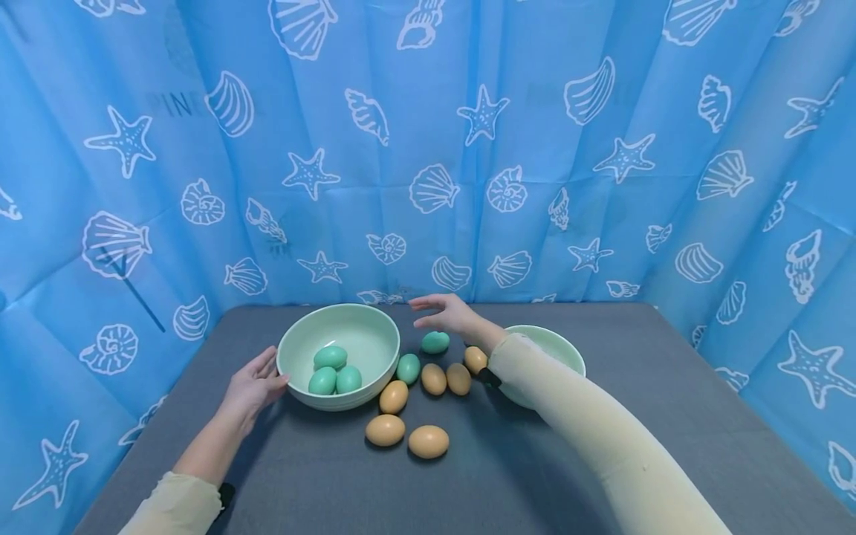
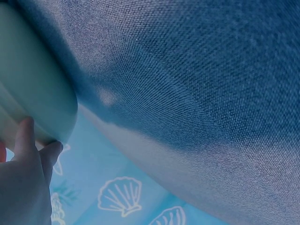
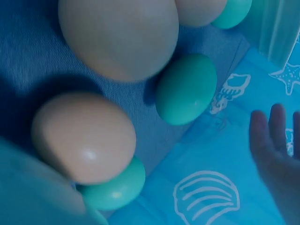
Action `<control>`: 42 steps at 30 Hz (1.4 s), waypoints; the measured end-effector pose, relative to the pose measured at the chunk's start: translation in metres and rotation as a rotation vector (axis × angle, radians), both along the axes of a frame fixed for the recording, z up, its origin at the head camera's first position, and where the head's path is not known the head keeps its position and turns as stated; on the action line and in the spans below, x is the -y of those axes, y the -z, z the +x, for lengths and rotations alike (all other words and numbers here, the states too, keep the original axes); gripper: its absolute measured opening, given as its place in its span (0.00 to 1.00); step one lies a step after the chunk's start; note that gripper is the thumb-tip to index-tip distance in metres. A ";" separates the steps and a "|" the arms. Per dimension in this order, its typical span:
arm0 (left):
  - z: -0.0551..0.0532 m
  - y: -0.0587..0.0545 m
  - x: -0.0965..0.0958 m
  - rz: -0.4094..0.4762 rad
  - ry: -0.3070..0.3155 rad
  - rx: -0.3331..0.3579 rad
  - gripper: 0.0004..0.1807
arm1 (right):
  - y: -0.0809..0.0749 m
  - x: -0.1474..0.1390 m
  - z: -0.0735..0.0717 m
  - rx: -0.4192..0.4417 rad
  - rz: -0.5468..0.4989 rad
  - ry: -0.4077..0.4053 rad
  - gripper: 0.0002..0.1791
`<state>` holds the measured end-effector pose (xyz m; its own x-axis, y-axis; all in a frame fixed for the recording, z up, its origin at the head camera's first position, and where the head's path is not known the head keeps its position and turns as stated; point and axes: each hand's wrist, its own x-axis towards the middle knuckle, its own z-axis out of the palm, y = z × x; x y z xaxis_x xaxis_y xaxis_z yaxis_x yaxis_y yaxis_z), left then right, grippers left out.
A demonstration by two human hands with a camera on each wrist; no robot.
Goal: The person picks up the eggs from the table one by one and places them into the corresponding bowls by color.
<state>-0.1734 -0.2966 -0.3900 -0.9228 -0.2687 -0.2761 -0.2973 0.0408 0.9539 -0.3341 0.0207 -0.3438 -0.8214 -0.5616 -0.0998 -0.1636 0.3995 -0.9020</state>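
My left hand [image 1: 250, 390] rests its fingertips against the left side of a pale green bowl [image 1: 377, 334]. Three green eggs [image 1: 331, 357] lie inside that bowl. In the left wrist view, the fingers [image 2: 26, 136] touch the bowl's outer wall [image 2: 37, 75]. My right hand [image 1: 446, 313] hovers with extended, spread fingers above and behind a loose green egg [image 1: 435, 342], holding nothing. Another green egg [image 1: 409, 368] sits beside the bowl. Several tan eggs [image 1: 433, 379] are scattered between the two bowls and toward me.
A second pale green bowl [image 1: 571, 353] stands on the right, partly hidden by my right sleeve [image 1: 588, 423]. Beside it, a tan egg [image 3: 84, 138] overlaps a green egg [image 3: 117, 190] in the right wrist view. The grey tabletop [image 1: 334, 475] ends at a blue shell-print curtain [image 1: 414, 148].
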 end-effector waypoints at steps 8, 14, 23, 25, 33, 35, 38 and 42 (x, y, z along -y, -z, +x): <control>0.001 -0.001 0.001 0.001 0.009 0.000 0.42 | 0.008 -0.002 0.004 0.054 -0.071 0.140 0.27; 0.000 0.000 0.001 -0.009 0.001 0.005 0.42 | 0.021 0.000 0.006 0.059 -0.089 0.256 0.29; 0.001 -0.001 0.000 -0.003 -0.002 -0.006 0.42 | 0.046 0.002 0.010 0.063 -0.023 0.341 0.33; 0.001 -0.001 0.000 0.001 0.004 -0.006 0.42 | 0.051 0.003 0.010 0.043 0.005 0.348 0.34; 0.001 0.001 0.001 0.003 0.001 -0.002 0.41 | 0.062 0.007 0.008 0.010 0.071 0.373 0.36; 0.001 0.002 0.001 0.000 -0.001 -0.002 0.41 | 0.062 0.008 0.008 0.010 0.074 0.369 0.37; 0.001 0.002 0.001 0.000 -0.004 -0.004 0.41 | 0.062 0.010 0.009 0.007 0.078 0.362 0.37; 0.001 0.002 0.001 -0.005 -0.010 -0.007 0.41 | 0.063 0.012 0.009 0.006 0.103 0.359 0.37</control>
<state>-0.1727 -0.2972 -0.3923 -0.9219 -0.2790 -0.2686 -0.2914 0.0428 0.9556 -0.3255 0.0083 -0.4072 -0.9634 -0.2247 -0.1459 0.0084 0.5191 -0.8546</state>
